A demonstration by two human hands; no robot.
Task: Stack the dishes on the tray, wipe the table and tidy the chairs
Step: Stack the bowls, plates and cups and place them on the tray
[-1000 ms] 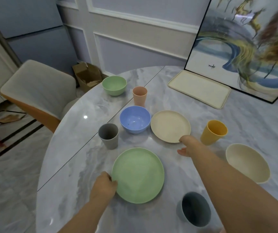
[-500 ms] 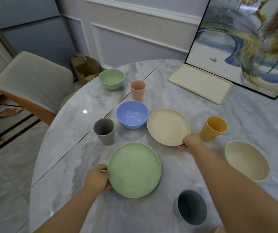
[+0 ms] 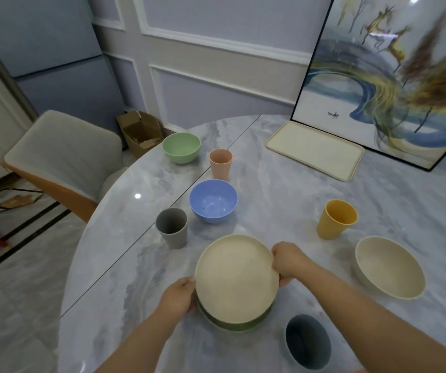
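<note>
Moved from beside the yellow cup, cream plate (image 3: pixel 236 278) now covers green plate (image 3: pixel 232 325); right hand (image 3: pixel 287 261) grips cream, left hand (image 3: pixel 180 296) green.

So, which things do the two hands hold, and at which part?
The right hand grips the cream plate by its right rim. The left hand holds the green plate underneath, at its left edge.

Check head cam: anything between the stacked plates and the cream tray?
Head view: only bare marble table lies between the cream round plate atop the green plate and the cream rectangular tray.
</note>
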